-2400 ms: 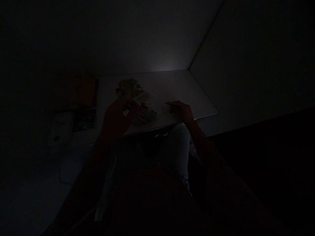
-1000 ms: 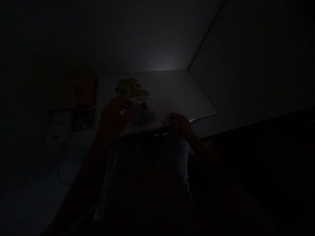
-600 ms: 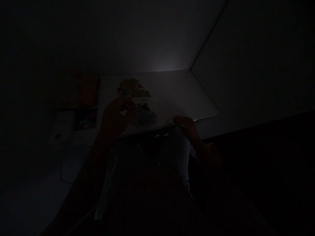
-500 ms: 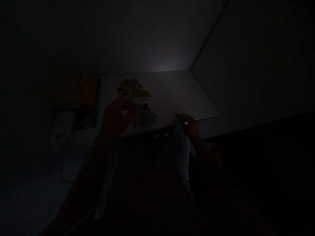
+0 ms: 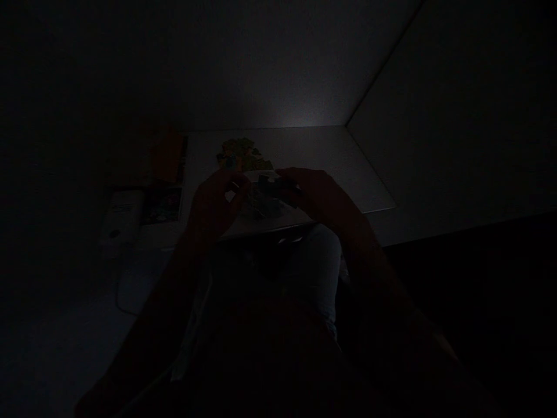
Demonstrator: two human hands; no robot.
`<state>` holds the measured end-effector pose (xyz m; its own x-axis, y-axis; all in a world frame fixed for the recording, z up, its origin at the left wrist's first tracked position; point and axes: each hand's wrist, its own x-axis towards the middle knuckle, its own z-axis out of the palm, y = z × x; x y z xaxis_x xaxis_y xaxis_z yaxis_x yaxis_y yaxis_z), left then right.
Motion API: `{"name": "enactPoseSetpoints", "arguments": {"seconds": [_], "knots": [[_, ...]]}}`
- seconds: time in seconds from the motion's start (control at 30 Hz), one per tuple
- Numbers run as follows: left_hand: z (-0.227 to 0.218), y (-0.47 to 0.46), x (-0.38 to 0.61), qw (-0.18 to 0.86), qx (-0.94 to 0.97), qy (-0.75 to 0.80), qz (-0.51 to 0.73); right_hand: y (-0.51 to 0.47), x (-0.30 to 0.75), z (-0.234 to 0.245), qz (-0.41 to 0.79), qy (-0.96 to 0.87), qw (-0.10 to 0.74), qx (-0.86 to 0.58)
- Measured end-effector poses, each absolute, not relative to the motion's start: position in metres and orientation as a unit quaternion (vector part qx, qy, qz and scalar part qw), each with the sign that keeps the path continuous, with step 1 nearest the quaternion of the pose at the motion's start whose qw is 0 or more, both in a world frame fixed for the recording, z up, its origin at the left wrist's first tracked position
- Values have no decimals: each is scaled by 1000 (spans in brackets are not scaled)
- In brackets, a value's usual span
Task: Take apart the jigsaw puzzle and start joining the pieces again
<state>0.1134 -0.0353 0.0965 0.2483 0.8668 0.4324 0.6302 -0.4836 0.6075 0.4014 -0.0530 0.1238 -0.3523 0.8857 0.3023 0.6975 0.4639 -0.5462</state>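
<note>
The view is very dark. My left hand [image 5: 220, 200] pinches the left side of a clear plastic bag [image 5: 265, 210] with small dark and bluish pieces in it. My right hand [image 5: 311, 188] is at the bag's right side, its fingers bent over the edge; the fingertips are partly hidden. Just beyond the bag, a loose pile of yellow-green and orange flat pieces [image 5: 243, 154] lies on the white table [image 5: 313, 151]. They look like jigsaw pieces, though it is too dim to be certain.
To the left are an orange item [image 5: 167, 155], a dark picture card or box [image 5: 162, 206] and a white box-shaped device [image 5: 123, 215] with a cable. A wall [image 5: 261, 81] rises behind the table. My legs [image 5: 319, 267] are below the table's front edge.
My right hand has moved left from the table's front edge to the bag, beside my left hand. My left hand stays on the bag. The view has shifted slightly.
</note>
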Motion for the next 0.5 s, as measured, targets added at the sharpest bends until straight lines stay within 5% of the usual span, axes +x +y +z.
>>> {"name": "enactPoseSetpoints", "arguments": {"seconds": [0.17,0.5], "knots": [[97,-35,109,142,770,496,375,-41,393,111,203,-817,312,-440],[90,-28,104,147,770,489,383,-58,415,63,87,-848,254,-457]]}}
